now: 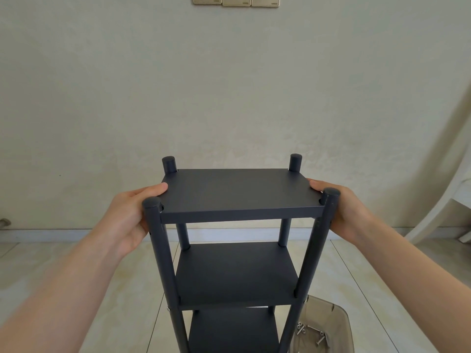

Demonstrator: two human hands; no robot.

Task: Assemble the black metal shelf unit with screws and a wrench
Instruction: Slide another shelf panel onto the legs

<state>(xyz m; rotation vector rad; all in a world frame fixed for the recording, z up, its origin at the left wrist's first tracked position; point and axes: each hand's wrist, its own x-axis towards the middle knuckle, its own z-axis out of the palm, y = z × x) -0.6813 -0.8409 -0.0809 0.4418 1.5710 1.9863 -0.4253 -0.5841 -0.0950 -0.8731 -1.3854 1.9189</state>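
1. A tall black metal shelf unit (237,273) of round posts and flat rectangular plates stands upright on a pale tiled floor (102,289) before a plain cream wall (229,85), with three tiers in sight.
2. The left hand (132,215) holds the left short edge of the top shelf (237,192). Its thumb (158,188) lies flat on the plate, and the other fingers are out of sight beneath the edge.
3. The right hand (344,212) mirrors it at the right short edge, with its thumb (316,186) on top just beside the near right post. Its remaining fingers are hidden behind that post and the plate.
4. The unit's long axis runs straight up and down between the two hands. Each hand is equally close to its own end of the shelf, so any lift or turn would probably be shared evenly.
5. A smoky translucent plastic tub (341,317) sits on the floor at the foot of the unit, low and to the right. The loose silver screws (309,332) inside it are nearer the right hand.
6. No wrench is in view.
7. The frame looks close to fully assembled. Whether every joint is tight cannot be told.
8. Gold-coloured wall sockets (235,0) show at the top, and a white plastic chair (448,174) stands at far right.
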